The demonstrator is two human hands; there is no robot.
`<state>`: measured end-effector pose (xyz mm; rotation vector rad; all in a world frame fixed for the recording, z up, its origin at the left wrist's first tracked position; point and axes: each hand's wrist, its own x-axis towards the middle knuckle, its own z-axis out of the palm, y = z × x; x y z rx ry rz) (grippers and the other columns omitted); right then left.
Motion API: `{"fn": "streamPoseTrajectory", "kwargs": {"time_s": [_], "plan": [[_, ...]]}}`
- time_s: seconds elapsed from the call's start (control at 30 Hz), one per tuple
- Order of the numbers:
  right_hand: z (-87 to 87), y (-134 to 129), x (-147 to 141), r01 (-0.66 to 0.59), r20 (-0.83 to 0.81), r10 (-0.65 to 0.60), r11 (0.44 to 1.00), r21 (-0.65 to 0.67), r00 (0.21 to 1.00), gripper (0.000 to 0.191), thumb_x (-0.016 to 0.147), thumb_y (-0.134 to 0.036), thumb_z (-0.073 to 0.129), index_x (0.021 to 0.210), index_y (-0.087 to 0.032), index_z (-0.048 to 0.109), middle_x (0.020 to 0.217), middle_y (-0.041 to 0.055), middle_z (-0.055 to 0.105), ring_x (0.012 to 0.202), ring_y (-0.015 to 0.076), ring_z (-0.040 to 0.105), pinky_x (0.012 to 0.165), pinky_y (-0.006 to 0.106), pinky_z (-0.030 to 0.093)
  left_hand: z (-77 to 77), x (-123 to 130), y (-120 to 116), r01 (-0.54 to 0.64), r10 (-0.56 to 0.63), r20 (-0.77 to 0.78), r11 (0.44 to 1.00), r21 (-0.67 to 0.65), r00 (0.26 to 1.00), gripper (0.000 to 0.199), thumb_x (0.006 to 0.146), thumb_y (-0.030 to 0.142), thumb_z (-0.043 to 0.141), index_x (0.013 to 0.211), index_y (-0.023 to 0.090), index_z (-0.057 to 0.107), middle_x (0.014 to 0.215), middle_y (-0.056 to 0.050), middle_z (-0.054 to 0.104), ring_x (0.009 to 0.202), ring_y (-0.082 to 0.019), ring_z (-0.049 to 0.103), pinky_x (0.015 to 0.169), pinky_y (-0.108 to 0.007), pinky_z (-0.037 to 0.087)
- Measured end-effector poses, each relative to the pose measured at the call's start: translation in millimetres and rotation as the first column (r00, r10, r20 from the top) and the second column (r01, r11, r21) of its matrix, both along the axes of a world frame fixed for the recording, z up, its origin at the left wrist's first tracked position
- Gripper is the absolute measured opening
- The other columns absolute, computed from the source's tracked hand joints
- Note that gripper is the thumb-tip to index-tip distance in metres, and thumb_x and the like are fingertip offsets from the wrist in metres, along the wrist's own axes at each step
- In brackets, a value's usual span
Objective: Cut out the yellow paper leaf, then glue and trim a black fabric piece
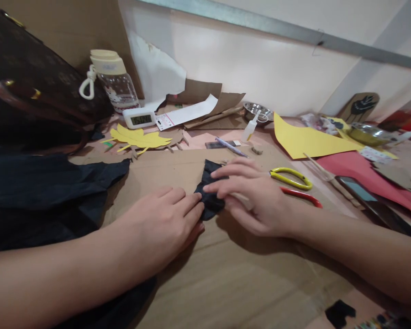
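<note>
A small, wrinkled piece of black cloth lies on a sheet of brown cardboard. My left hand has its fingers pressed together and closed at the cloth's left edge, the thumb partly hidden beneath. From the right, my right hand reaches over the same piece, fingers apart and fingertips resting on its top. Just behind that hand are pliers or scissors with one yellow handle and one red handle; their front end is hidden. A large black cloth spreads out left of my left hand.
Along the back stand a clear bottle, a white digital clock, a glue bottle and a metal bowl. Yellow leaf cutouts, a pen and yellow paper lie before them. A phone is at right, a black scrap in front.
</note>
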<state>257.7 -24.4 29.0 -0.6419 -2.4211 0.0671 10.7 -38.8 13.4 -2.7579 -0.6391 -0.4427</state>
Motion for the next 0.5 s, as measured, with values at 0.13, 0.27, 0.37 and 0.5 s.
{"fn": "streamPoseTrajectory", "kwargs": {"time_s": [0.13, 0.27, 0.37, 0.5], "plan": [[-7.3, 2.5, -1.7, -0.026, 0.199, 0.023, 1.000, 0.011, 0.980, 0.024, 0.100, -0.014, 0.050, 0.114, -0.016, 0.069, 0.107, 0.0147, 0.081, 0.103, 0.0262, 0.075, 0.103, 0.049, 0.056, -2.5, 1.4, -0.3, 0.016, -0.016, -0.006, 0.998, 0.063, 1.000, 0.033, 0.106, 0.023, 0.049, 0.108, 0.009, 0.078, 0.103, -0.014, 0.082, 0.077, -0.029, 0.072, 0.067, -0.045, 0.060], [-14.0, 9.6, 0.2, -0.005, 0.234, -0.009, 0.998, 0.060, 0.972, 0.028, 0.099, -0.013, 0.050, 0.115, -0.010, 0.072, 0.101, 0.0157, 0.081, 0.092, 0.0256, 0.075, 0.092, 0.044, 0.061, -3.3, 3.0, 0.7, 0.020, -0.020, -0.005, 0.996, 0.083, 1.000, 0.033, 0.105, 0.021, 0.049, 0.104, 0.010, 0.080, 0.100, -0.012, 0.083, 0.076, -0.029, 0.072, 0.068, -0.044, 0.059], [-14.9, 10.8, 0.7, 0.009, 0.254, -0.033, 0.995, 0.097, 0.967, 0.032, 0.100, -0.012, 0.049, 0.120, -0.007, 0.072, 0.105, 0.0174, 0.082, 0.096, 0.0265, 0.077, 0.092, 0.043, 0.061, -2.9, 2.8, 1.9, 0.024, -0.024, 0.002, 0.996, 0.090, 1.000, 0.032, 0.105, 0.022, 0.050, 0.105, 0.009, 0.080, 0.100, -0.012, 0.083, 0.076, -0.029, 0.071, 0.068, -0.044, 0.058], [-14.2, 9.9, -1.6, 0.075, 0.285, -0.101, 0.992, 0.101, 0.953, 0.030, 0.099, -0.011, 0.047, 0.114, -0.008, 0.073, 0.103, 0.0171, 0.081, 0.094, 0.0285, 0.076, 0.090, 0.046, 0.061, -0.9, 1.9, 1.8, 0.023, -0.023, -0.005, 0.996, 0.087, 1.000, 0.027, 0.103, 0.022, 0.057, 0.105, 0.009, 0.080, 0.101, -0.012, 0.083, 0.076, -0.029, 0.071, 0.070, -0.044, 0.058]]}}
